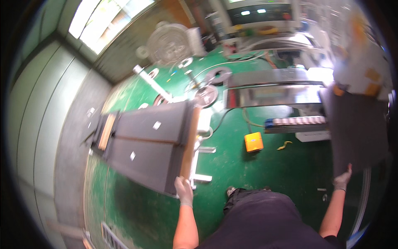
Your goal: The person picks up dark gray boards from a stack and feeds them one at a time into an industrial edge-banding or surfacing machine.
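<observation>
My left hand (183, 191), in a pale glove, is closed at the near corner of a stack of dark grey panels (145, 151) with a brown front edge (190, 143). Two small white labels lie on top of the stack. At my right, a large dark grey sheet (358, 128) hangs over the machine's end. My right hand (342, 181), also gloved, grips its near edge with the thumb pointing up; some of its fingers are hidden or blurred. Another person in light clothing (362, 68), blurred, is beside the far end of that sheet.
A metal machine bed (277, 95) with a row of pale rollers (298, 120) stands ahead. A yellow box (253, 142) with a cable sits on the green floor. Reels (206, 96), a large fan (169, 43) and a white post (152, 83) are farther back.
</observation>
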Motion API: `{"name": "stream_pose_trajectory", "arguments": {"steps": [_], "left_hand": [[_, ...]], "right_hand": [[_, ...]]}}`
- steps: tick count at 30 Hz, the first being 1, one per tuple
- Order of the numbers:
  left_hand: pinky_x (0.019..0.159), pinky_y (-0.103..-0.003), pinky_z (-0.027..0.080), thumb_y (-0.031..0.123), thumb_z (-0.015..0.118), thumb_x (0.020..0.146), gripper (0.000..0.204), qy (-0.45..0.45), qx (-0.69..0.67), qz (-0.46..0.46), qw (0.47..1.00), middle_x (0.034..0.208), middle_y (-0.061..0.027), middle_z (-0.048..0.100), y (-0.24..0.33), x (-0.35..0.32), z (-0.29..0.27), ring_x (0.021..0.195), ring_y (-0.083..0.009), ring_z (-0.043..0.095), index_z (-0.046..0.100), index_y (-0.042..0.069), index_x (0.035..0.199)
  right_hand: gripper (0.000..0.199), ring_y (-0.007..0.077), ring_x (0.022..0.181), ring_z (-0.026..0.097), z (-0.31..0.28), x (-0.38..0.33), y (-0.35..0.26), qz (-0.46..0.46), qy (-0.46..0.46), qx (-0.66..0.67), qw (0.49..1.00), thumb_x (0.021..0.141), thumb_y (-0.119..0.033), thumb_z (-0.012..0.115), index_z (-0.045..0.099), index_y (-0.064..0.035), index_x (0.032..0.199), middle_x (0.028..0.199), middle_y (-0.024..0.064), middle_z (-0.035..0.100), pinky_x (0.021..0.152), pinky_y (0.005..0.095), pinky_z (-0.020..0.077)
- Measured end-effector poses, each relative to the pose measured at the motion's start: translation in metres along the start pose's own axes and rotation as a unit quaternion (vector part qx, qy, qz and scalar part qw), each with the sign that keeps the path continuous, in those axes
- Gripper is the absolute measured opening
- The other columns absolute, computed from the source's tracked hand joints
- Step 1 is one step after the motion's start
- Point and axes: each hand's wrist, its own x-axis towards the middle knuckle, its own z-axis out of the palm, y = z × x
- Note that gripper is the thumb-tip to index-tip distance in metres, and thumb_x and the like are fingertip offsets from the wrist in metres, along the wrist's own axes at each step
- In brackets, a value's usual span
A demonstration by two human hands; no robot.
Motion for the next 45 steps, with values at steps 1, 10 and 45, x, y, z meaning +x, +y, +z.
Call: {"name": "stream_pose_trajectory", "arguments": {"steps": [1, 10, 45], "left_hand": [[0.103, -0.044, 0.042, 0.022, 0.057, 0.096, 0.039, 0.099, -0.025, -0.055, 0.993, 0.121, -0.0249, 0.057, -0.026, 0.011, -0.027, 0.112, -0.0393, 0.055, 0.054, -0.008, 0.121], [0.095, -0.041, 0.053, 0.018, 0.076, 0.085, 0.053, 0.281, -0.254, -0.442, 0.813, 0.125, -0.0262, 0.058, -0.121, 0.037, -0.077, 0.108, -0.0289, 0.062, 0.051, -0.012, 0.122], [0.121, -0.054, 0.021, 0.042, 0.060, 0.093, 0.063, 0.081, 0.300, -0.063, 0.948, 0.153, -0.0195, 0.042, -0.095, 0.207, -0.047, 0.145, -0.0397, 0.032, 0.048, 0.003, 0.142]], "right_hand": [[0.059, 0.0308, 0.119, 0.060, -0.011, 0.015, -0.012, 0.002, -0.005, -0.027, 1.000, 0.090, -0.045, 0.067, 0.060, -0.0062, 0.133, 0.133, 0.0096, 0.064, 0.106, 0.0452, 0.0452], [0.039, 0.0104, 0.062, 0.065, -0.047, 0.044, 0.061, -0.067, 0.009, -0.169, 0.983, 0.103, -0.047, 0.050, 0.062, -0.0160, 0.082, 0.075, 0.0000, 0.068, 0.050, 0.0208, 0.0546], [0.037, 0.0118, 0.080, 0.060, 0.298, -0.303, 0.571, 0.278, -0.446, -0.593, 0.610, 0.101, -0.036, 0.060, 0.061, -0.0017, 0.114, 0.093, 0.0040, 0.064, 0.074, 0.0276, 0.0512]]}}
